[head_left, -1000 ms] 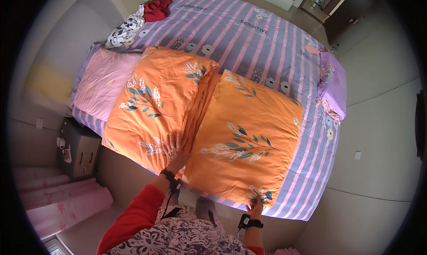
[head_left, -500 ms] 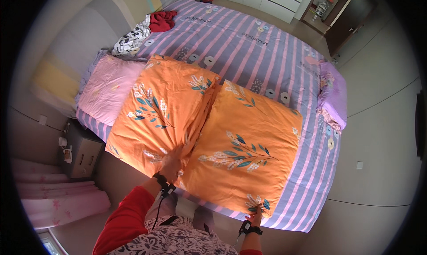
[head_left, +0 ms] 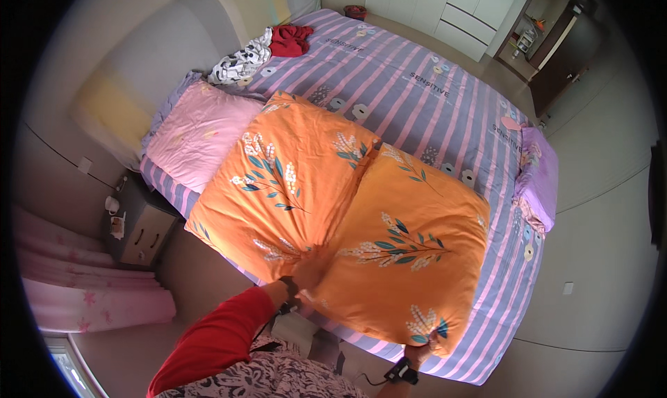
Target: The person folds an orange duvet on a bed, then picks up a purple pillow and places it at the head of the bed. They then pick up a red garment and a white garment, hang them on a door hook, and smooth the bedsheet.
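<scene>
A thick orange quilt (head_left: 417,287) with white flower sprigs and teal leaves lies folded on the bed, its two parts meeting in a deep crease. At the near end of that crease rests my left hand (head_left: 313,273), pressing into the fabric; motion blurs its fingers. My right hand (head_left: 424,348) is closed on the quilt's near right corner, where the cloth bunches around the fingers. Both wrists wear dark bands with a small device.
Purple-and-pink striped bedding (head_left: 417,113) covers the bed. A pink pillow (head_left: 201,130) touches the quilt's left side; a purple pillow (head_left: 538,165) lies at the right edge. Red clothing (head_left: 290,40) sits near the headboard. A nightstand (head_left: 142,228) and pink curtain (head_left: 97,294) stand left.
The view has shifted, so the bed appears lower and farther right. My left hand has slid right along the crease's near end. My right hand has closed more firmly around the corner, bunching it.
</scene>
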A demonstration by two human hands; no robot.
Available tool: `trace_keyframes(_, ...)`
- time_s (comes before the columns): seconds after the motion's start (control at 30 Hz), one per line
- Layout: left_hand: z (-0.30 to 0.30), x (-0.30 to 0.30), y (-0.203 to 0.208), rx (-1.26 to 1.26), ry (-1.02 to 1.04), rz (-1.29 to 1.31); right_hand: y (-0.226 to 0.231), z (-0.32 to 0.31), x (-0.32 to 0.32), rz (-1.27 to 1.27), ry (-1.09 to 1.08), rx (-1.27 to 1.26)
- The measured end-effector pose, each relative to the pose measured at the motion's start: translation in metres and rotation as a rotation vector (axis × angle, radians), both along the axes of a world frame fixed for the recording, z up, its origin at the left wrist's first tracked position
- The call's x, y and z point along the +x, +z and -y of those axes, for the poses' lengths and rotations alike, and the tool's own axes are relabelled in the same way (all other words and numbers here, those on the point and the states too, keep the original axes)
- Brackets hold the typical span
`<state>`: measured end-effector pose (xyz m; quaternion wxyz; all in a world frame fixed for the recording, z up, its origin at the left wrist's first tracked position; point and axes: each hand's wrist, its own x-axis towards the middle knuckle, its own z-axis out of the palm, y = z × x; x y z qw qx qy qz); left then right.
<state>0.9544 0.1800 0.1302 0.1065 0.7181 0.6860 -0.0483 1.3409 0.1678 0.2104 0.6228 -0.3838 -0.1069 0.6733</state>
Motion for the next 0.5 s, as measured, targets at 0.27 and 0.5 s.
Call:
trace_keyframes(0.27, 0.059, -0.096, -0.027, -0.211, -0.006, 0.730, 0.146, -0.023, -0.237, 1.065, 0.583, 0.438)
trace_keyframes(0.5, 0.145, -0.292, -0.026, -0.242, 0.695, 1.237, 0.117, -0.006, -0.529, 1.173, 1.311, 1.012)
